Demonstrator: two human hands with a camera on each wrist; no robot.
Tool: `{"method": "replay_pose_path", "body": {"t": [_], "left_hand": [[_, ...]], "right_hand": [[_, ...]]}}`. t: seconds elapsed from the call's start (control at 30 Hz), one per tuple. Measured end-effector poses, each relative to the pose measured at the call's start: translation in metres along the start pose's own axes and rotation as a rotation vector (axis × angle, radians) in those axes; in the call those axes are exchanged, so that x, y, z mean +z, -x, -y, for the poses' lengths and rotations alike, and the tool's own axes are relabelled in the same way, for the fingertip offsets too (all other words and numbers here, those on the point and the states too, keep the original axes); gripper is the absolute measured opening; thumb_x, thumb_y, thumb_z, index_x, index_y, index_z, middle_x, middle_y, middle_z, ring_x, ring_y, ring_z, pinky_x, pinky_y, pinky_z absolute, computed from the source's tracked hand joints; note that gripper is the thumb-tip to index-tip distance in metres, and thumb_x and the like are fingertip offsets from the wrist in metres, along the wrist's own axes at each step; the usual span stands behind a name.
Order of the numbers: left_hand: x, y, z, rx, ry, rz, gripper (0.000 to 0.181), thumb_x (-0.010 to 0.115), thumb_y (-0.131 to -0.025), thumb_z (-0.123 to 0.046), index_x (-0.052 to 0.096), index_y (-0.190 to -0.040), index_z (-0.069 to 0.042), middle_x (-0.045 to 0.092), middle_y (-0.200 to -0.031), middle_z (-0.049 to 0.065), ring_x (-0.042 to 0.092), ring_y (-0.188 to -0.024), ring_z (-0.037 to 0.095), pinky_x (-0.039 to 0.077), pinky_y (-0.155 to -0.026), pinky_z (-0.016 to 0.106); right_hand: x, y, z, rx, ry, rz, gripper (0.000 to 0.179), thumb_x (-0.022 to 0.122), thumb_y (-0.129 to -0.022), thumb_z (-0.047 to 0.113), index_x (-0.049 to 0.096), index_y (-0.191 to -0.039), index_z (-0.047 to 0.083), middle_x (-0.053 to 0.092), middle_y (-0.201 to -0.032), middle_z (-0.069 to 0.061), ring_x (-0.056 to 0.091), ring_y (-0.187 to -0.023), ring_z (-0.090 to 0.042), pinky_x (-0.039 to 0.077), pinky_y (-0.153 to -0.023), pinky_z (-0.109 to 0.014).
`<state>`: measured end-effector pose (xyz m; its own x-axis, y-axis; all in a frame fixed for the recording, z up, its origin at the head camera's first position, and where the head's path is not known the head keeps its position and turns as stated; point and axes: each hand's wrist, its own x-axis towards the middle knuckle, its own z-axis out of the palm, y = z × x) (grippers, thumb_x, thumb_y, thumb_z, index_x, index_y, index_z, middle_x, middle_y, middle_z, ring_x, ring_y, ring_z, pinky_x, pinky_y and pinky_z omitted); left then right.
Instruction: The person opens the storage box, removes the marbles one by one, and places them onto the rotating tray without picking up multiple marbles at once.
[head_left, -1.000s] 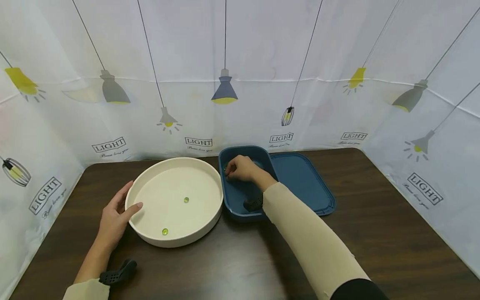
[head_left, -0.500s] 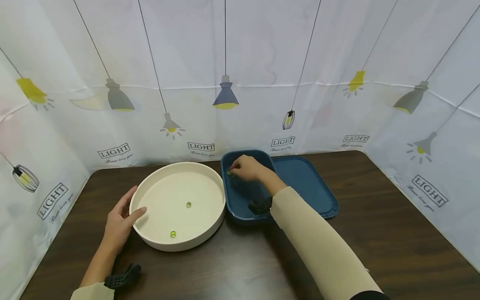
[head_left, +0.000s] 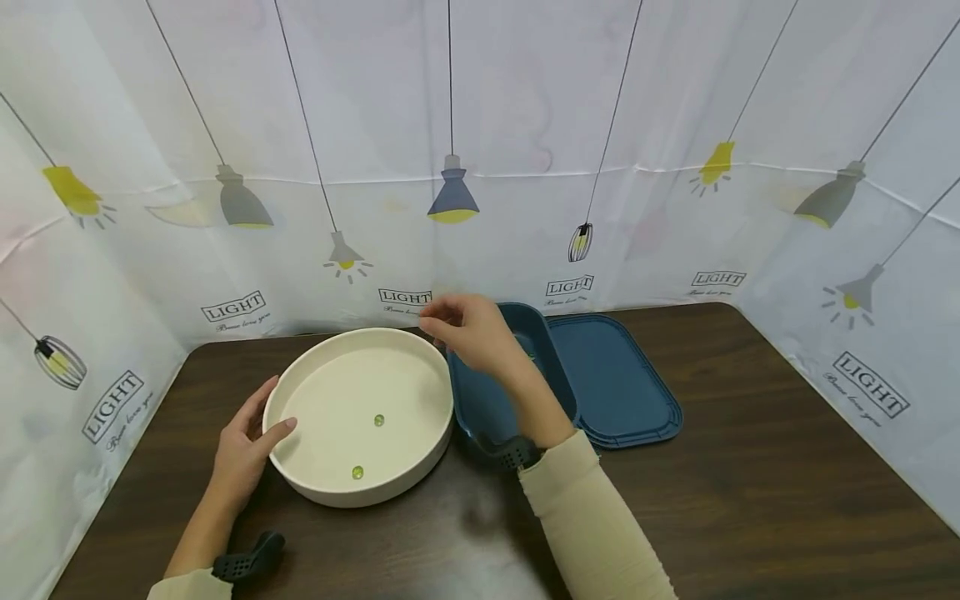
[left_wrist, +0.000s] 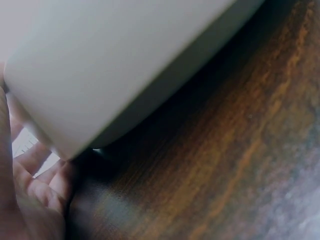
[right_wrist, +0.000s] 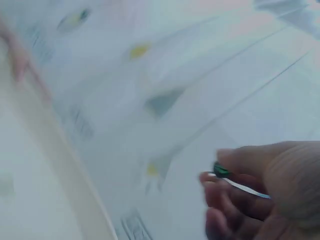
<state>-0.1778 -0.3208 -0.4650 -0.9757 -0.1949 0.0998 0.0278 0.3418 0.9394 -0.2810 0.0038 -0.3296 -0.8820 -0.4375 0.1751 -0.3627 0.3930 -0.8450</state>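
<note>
A round cream tray (head_left: 337, 383) with a raised rim stands at the left of the table. Two yellow-green glass marbles lie in it, a middle marble (head_left: 378, 420) and a nearer marble (head_left: 357, 472). My left hand (head_left: 242, 450) grips the tray's left side, thumb over the rim and fingers outside. Above the gap between the tray and a blue container (head_left: 480, 404), my right hand (head_left: 474, 333) is raised. It pinches a dark green marble (right_wrist: 221, 170) between thumb and fingertip, seen in the right wrist view. My right forearm hides part of the container.
A blue lid (head_left: 611, 379) lies flat to the right of the container. The container's wall stands against the tray's right side. Behind the dark wooden table (head_left: 750, 450) hangs a white curtain (head_left: 510, 100) printed with lamps.
My right hand has come up out of the blue container with a marble and moved left toward the tray. The nearer marble has rolled right; my left hand keeps its grip on the tray.
</note>
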Motion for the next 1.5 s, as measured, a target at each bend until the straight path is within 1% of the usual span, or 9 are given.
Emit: {"method": "replay_pose_path", "body": {"t": [0.17, 0.23, 0.33, 0.5, 0.63, 0.77, 0.93, 1.2, 1.5], "left_hand": [[0.005, -0.003, -0.001, 0.016, 0.017, 0.016, 0.070, 0.065, -0.099, -0.020, 0.031, -0.160, -0.015, 0.034, -0.162, 0.020, 0.048, -0.120, -0.013, 0.048, -0.085, 0.004], [0.006, -0.004, -0.001, 0.024, 0.021, 0.019, 0.070, 0.065, -0.099, -0.019, 0.032, -0.160, -0.015, 0.035, -0.161, 0.021, 0.049, -0.120, -0.012, 0.049, -0.085, 0.005], [0.005, -0.003, 0.001, 0.021, 0.010, 0.011, 0.070, 0.065, -0.099, -0.019, 0.032, -0.160, -0.014, 0.036, -0.160, 0.022, 0.049, -0.118, -0.013, 0.049, -0.084, 0.005], [0.002, 0.000, 0.004, 0.008, -0.007, 0.004, 0.071, 0.065, -0.099, -0.020, 0.030, -0.160, -0.014, 0.034, -0.162, 0.022, 0.047, -0.118, -0.015, 0.047, -0.085, 0.003], [0.000, 0.002, 0.003, -0.003, -0.023, 0.002, 0.070, 0.065, -0.099, -0.021, 0.030, -0.160, -0.017, 0.034, -0.162, 0.021, 0.046, -0.118, -0.015, 0.047, -0.085, 0.002], [-0.006, 0.005, 0.002, -0.001, -0.049, -0.011, 0.070, 0.065, -0.099, -0.022, 0.031, -0.160, -0.018, 0.035, -0.162, 0.018, 0.046, -0.117, -0.017, 0.048, -0.084, 0.003], [-0.007, 0.004, 0.002, 0.012, -0.043, -0.012, 0.069, 0.065, -0.099, -0.021, 0.032, -0.160, -0.018, 0.036, -0.162, 0.015, 0.048, -0.116, -0.016, 0.050, -0.083, 0.005], [-0.004, -0.001, 0.000, 0.011, -0.054, -0.026, 0.069, 0.065, -0.099, -0.020, 0.032, -0.160, -0.014, 0.035, -0.162, 0.021, 0.045, -0.117, -0.018, 0.046, -0.085, 0.001], [0.001, -0.001, 0.001, -0.008, -0.060, -0.021, 0.070, 0.064, -0.100, -0.022, 0.031, -0.160, -0.018, 0.033, -0.163, 0.019, 0.044, -0.117, -0.018, 0.045, -0.085, 0.000]], "right_hand": [[0.016, 0.012, 0.002, 0.013, -0.209, -0.087, 0.025, 0.061, -0.102, 0.019, 0.070, -0.124, 0.010, 0.072, -0.101, -0.012, 0.064, -0.079, -0.036, 0.057, -0.067, -0.034], [0.022, 0.012, -0.001, 0.017, -0.228, -0.109, 0.024, 0.060, -0.102, 0.020, 0.072, -0.121, 0.010, 0.073, -0.101, -0.012, 0.064, -0.079, -0.036, 0.057, -0.067, -0.034], [0.032, 0.012, -0.003, -0.015, -0.205, -0.106, 0.022, 0.063, -0.101, 0.022, 0.075, -0.113, 0.008, 0.073, -0.098, -0.014, 0.065, -0.075, -0.027, 0.056, -0.065, -0.032], [0.052, 0.014, -0.003, -0.043, -0.073, -0.043, 0.014, 0.071, -0.095, 0.022, 0.078, -0.104, 0.013, 0.076, -0.094, -0.007, 0.064, -0.072, -0.010, 0.054, -0.063, -0.025], [0.071, 0.015, -0.002, -0.049, 0.089, 0.024, 0.011, 0.075, -0.092, 0.024, 0.077, -0.100, 0.017, 0.077, -0.093, 0.001, 0.063, -0.074, -0.007, 0.051, -0.065, -0.020], [0.092, 0.013, -0.003, -0.071, 0.260, 0.109, 0.015, 0.073, -0.094, 0.025, 0.077, -0.105, 0.016, 0.076, -0.092, 0.006, 0.061, -0.077, -0.002, 0.048, -0.067, -0.014], [0.108, 0.011, -0.009, -0.051, 0.408, 0.156, 0.010, 0.076, -0.092, 0.026, 0.078, -0.099, 0.020, 0.075, -0.089, 0.010, 0.060, -0.078, 0.000, 0.045, -0.066, -0.014], [0.117, 0.009, -0.017, 0.013, 0.542, 0.242, 0.008, 0.078, -0.090, 0.028, 0.077, -0.097, 0.026, 0.073, -0.091, 0.013, 0.059, -0.080, 0.000, 0.047, -0.070, -0.018], [0.116, 0.010, -0.020, 0.031, 0.607, 0.293, 0.006, 0.079, -0.088, 0.024, 0.076, -0.093, 0.026, 0.066, -0.081, 0.014, 0.054, -0.075, -0.003, 0.043, -0.067, -0.020]]}}
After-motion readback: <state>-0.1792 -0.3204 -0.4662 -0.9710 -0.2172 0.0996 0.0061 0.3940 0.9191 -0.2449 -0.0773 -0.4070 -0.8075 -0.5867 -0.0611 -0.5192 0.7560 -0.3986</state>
